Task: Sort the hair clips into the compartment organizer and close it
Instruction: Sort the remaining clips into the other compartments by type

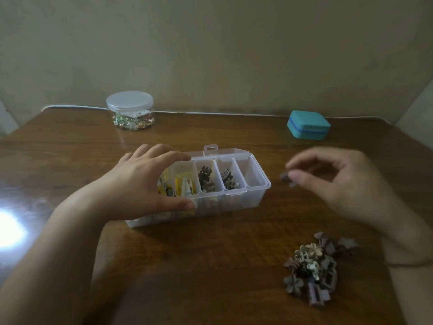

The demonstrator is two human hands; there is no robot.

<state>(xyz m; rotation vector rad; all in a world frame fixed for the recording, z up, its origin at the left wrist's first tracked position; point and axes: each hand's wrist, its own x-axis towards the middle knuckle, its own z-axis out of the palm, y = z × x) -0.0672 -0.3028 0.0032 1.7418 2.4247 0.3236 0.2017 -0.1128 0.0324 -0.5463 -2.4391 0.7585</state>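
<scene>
Clear plastic compartment organizer (234, 200) sits mid-table, lid open and tipped back at its 12 o'clock side. Left hand (145, 181) grips its left end, thumb on the near wall, fingers curled over the far rim. Compartments left to right: yellow and white clips (185, 186) in the two under the hand, brown clips (206, 178) in the middle, dark and pale flower clips (228, 180) in the fourth, and I can't tell any contents in the rightmost. Right hand (335, 181) hovers at 3 o'clock of the organizer, just beside it, thumb and forefinger pinching a small mauve clip (286, 178); blurred. Pile of unsorted hair clips (314, 266), flower shapes in mauve, cream and grey-blue, lies on the wooden table (210, 266) at 5 o'clock of the organizer. Round lidded jar (130, 110) at 11 o'clock, teal case (308, 124) at 1 o'clock, both near the far edge.
</scene>
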